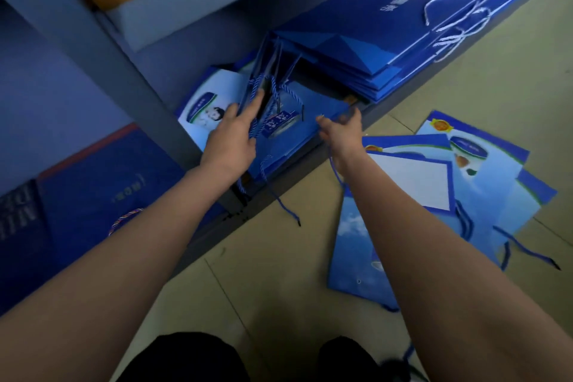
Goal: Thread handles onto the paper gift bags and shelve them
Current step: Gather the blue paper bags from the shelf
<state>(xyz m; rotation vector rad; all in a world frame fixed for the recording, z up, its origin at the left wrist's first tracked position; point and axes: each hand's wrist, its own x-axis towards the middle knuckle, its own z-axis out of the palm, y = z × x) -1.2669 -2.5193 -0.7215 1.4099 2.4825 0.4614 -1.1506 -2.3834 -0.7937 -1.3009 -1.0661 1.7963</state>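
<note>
I seem to be in a shop stockroom. Grey metal shelving [102, 49] holds stacked flat blue gift bags [387, 31]. More bags [434, 195] lie on the tiled floor [279, 273].
</note>
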